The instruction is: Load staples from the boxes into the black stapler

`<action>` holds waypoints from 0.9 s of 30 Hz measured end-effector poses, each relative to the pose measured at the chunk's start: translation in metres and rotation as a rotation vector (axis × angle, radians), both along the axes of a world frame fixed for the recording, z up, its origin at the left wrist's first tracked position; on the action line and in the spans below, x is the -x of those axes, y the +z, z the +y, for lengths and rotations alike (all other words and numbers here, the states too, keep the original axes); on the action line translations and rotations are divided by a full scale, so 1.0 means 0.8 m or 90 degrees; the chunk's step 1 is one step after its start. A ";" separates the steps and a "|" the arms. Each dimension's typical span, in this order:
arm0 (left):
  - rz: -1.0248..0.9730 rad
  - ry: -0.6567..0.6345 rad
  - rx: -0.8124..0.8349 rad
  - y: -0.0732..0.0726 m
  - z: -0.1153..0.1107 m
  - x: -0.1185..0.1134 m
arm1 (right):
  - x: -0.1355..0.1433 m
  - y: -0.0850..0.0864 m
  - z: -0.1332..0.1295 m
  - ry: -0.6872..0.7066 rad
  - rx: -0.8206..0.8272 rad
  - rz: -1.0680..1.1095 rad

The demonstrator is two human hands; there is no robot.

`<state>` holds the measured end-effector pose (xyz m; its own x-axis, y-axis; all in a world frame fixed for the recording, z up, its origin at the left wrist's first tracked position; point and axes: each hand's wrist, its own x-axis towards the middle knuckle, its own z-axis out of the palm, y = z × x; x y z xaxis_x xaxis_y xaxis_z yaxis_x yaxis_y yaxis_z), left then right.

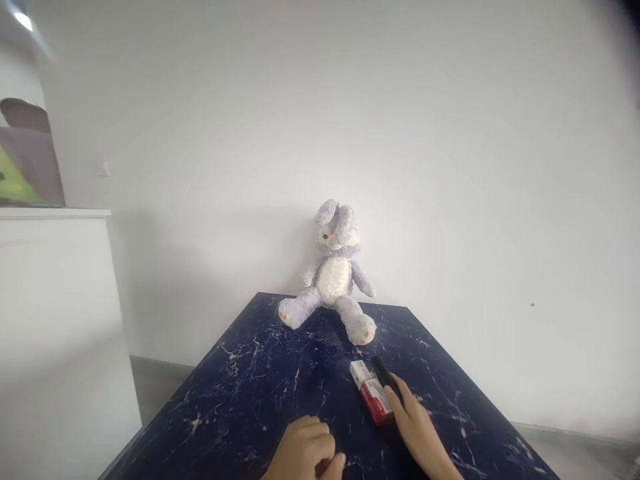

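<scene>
My right hand is closed around a black elongated object, whose far end sticks out past the fingers; its exact kind is unclear. Directly left of that hand lies a red and white box, with small print I cannot read. Nearer the front edge of the view, my left hand is curled into a fist over the dark table, apart from the box, with no object visible in it. Beyond both hands, a plush rabbit in pale grey-lilac sits against the wall, one ear folded over its face.
The table has a dark blue marbled top and narrows toward the white wall at its far edge. To the left stands a white cabinet, with a grey and green item partly seen on top.
</scene>
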<state>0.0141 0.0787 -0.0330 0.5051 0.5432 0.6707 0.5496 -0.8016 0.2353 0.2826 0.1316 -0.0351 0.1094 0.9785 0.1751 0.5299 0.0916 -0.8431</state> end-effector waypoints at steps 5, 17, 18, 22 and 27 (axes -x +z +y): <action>-0.109 0.209 0.135 0.020 -0.015 0.031 | 0.089 0.002 -0.011 0.089 -0.027 0.051; -0.023 0.193 0.425 0.014 0.013 0.150 | 0.292 -0.010 -0.004 0.049 -0.022 0.132; -0.012 0.177 0.416 0.016 0.014 0.155 | 0.305 -0.015 -0.005 0.030 -0.020 0.130; -0.072 0.182 0.440 0.026 0.009 0.181 | 0.329 -0.022 -0.017 0.028 -0.044 0.132; -0.091 0.250 0.514 0.041 0.002 0.208 | 0.312 -0.003 -0.025 0.115 -0.028 0.144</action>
